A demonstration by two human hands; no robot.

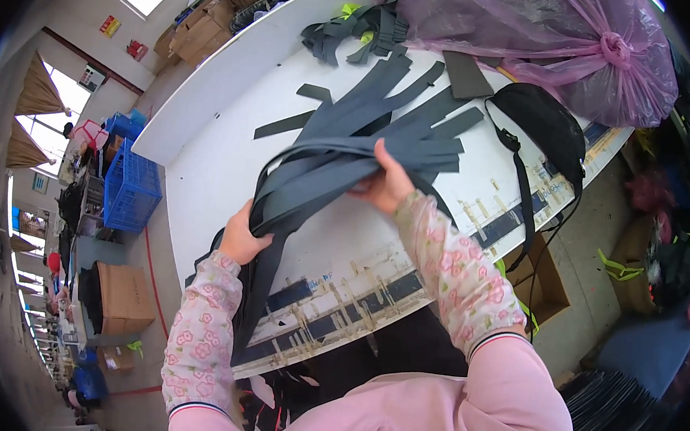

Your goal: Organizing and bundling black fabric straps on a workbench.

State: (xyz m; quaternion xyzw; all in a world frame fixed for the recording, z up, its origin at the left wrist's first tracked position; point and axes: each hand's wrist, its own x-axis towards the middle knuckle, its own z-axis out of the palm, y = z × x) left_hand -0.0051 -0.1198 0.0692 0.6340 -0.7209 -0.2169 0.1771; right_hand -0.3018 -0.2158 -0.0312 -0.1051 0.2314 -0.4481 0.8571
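Observation:
Dark grey fabric strips (315, 182) lie bunched together over a white table (227, 174), held between both hands. My left hand (241, 236) grips the bundle at its near left bend, thumb in front. Farther right, my right hand (388, 180) is closed round the other end, thumb on top and fingers underneath, partly hidden. Loose ends fan out past my right hand. More long grey strips (362, 95) rest on the table just beyond the bundle, and a short loose strip (283, 125) lies to their left.
A pink plastic bag (537, 36), tied shut, fills the far right. Near it lie a black waist bag (538, 125) with a strap and a heap of grey and lime pieces (351, 34). A blue crate (132, 187) and a cardboard box (123, 299) stand left of the table.

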